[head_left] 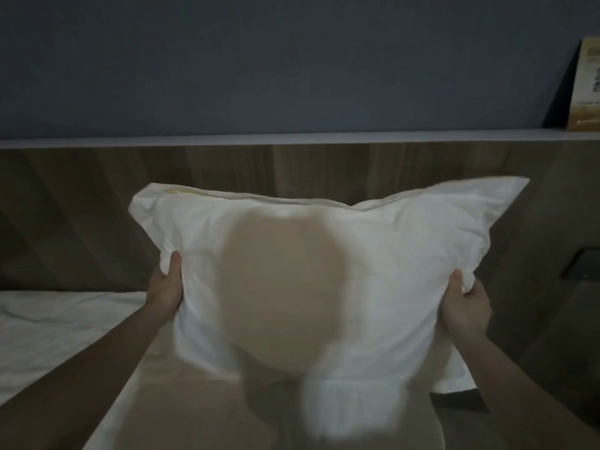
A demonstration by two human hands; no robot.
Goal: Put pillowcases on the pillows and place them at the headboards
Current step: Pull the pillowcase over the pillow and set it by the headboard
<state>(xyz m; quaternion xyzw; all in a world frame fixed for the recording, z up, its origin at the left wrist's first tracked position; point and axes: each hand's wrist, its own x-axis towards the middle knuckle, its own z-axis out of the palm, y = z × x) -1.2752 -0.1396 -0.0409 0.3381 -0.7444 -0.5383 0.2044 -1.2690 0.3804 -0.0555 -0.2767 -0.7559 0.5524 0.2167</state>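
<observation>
Pillow (373, 271) held upright before headboard (81, 206), above bed (48, 326). Left hand (167, 292) pinched left edge; right hand (466, 306) clutched right edge. Grips shallow, on loose case fabric: could slip, pillow could topple forward. Top seam gaped; filling might creep out.

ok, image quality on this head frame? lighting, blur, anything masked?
Head view: dim and low in contrast, with the wall and headboard murky. The white pillow is the brightest thing and soft with motion blur towards its lower edge. A smooth beige blotch covers the pillow's middle, hiding detail there. Left hand and right hand on its sides are fairly sharp. The ledge bows slightly, wide-angle distortion.
</observation>
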